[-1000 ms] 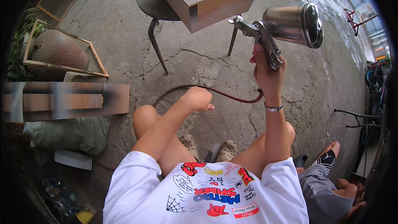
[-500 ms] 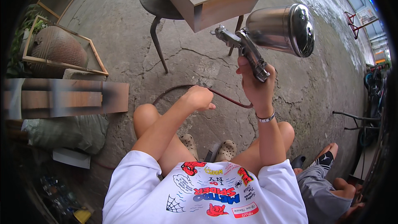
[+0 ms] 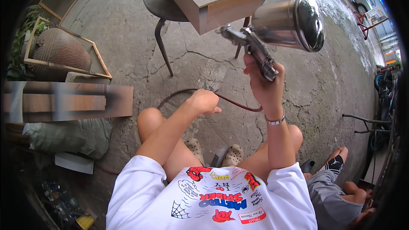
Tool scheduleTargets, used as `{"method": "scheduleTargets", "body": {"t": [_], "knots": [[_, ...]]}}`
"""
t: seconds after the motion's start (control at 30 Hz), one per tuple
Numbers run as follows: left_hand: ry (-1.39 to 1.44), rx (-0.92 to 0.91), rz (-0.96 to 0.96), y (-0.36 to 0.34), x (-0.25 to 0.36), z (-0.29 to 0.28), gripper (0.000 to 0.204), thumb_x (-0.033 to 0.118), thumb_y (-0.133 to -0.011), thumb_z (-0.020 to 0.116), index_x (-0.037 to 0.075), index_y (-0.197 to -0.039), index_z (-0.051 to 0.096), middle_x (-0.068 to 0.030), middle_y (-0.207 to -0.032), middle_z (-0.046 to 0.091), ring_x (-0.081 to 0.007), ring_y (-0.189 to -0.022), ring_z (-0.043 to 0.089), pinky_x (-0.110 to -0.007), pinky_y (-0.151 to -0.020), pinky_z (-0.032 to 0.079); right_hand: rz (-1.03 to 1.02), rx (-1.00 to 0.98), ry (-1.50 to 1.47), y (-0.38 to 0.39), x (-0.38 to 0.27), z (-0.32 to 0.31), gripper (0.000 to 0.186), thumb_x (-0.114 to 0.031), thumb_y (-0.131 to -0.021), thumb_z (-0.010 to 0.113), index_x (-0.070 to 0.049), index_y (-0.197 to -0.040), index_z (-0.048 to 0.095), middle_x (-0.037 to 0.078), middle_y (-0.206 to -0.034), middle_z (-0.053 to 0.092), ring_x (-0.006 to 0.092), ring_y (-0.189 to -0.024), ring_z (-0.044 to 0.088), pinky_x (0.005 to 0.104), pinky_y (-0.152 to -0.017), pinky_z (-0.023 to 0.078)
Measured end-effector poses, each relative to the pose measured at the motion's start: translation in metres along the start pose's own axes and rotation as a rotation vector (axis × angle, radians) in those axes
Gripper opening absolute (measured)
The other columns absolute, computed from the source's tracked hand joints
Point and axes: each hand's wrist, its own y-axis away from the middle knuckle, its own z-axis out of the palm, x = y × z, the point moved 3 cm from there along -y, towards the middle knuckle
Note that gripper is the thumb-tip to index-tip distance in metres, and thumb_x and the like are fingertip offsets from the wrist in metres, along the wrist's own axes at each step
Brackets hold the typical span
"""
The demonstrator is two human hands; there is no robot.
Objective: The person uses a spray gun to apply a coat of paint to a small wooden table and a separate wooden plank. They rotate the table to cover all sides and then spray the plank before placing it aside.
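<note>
My right hand point(image 3: 264, 85) grips a metal spray gun point(image 3: 255, 47) with a big silver cup point(image 3: 281, 21), raised at right of centre. The cup tilts sideways to the right; a dark red hose point(image 3: 237, 103) runs below the hand. My left hand point(image 3: 204, 101) hangs over my crossed forearm side near the left knee, fingers curled down; what is in them, if anything, is hidden. Beyond the gun, a pale wooden box point(image 3: 183, 0) rests on a dark round stool point(image 3: 159, 4), partly behind the gun's cup.
Left: wooden panels point(image 3: 119, 101), a sack point(image 3: 72, 140), wooden frames point(image 3: 101, 57) and a large pot point(image 3: 57, 51). Right: a co-worker's leg point(image 3: 332, 162) and body in grey, bikes point(image 3: 379, 89) and metal bars point(image 3: 362, 119). Cracked concrete floor point(image 3: 204, 68) underfoot.
My right hand and the spray gun have moved left since a second ago, then slightly up over the last half second. My left hand has stayed about where it was.
</note>
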Motion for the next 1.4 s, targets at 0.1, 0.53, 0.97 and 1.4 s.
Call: {"method": "scheduleTargets", "body": {"t": [0.1,0.53,0.97,1.4], "knots": [[-0.007,-0.027,-0.009,0.003,0.003,-0.004,0.052,0.050,-0.097,0.061,0.000,-0.107,0.071,-0.0190,-0.101,0.073,-0.0371,-0.103,0.068,-0.049,-0.092,0.053,0.010,0.068,0.073,-0.014,0.009,-0.011,0.020,-0.018,-0.095,0.075,0.002,-0.097,0.073,-0.002,-0.064,0.062,0.0035,-0.058,0.050,0.0237,-0.051,0.039],[-0.031,-0.012,0.020,-0.002,0.001,0.003,0.053,0.050,-0.097,0.061,0.001,-0.112,0.071,-0.0194,-0.105,0.073,-0.0373,-0.106,0.068,-0.049,-0.092,0.052,0.083,0.270,0.149,-0.057,0.064,-0.052,0.037,-0.037,-0.095,0.076,-0.001,-0.089,0.076,0.003,-0.061,0.067,0.0060,-0.056,0.060,0.0234,-0.051,0.043],[-0.015,0.003,0.042,0.000,0.002,0.001,0.053,0.050,-0.096,0.062,0.000,-0.108,0.071,-0.0203,-0.103,0.073,-0.0380,-0.104,0.068,-0.050,-0.090,0.053,0.067,0.554,0.239,-0.085,0.061,-0.081,0.043,-0.041,-0.097,0.071,-0.001,-0.083,0.074,0.004,-0.062,0.068,0.0081,-0.048,0.059,0.0269,-0.045,0.042],[-0.025,-0.015,0.016,0.000,0.007,-0.006,0.053,0.051,-0.097,0.061,-0.001,-0.106,0.070,-0.0199,-0.102,0.072,-0.0372,-0.103,0.068,-0.049,-0.092,0.052,0.120,0.142,-0.058,-0.020,0.021,-0.030,0.030,-0.030,-0.096,0.076,-0.001,-0.100,0.076,0.000,-0.067,0.068,0.0028,-0.056,0.057,0.0210,-0.050,0.041]]}}
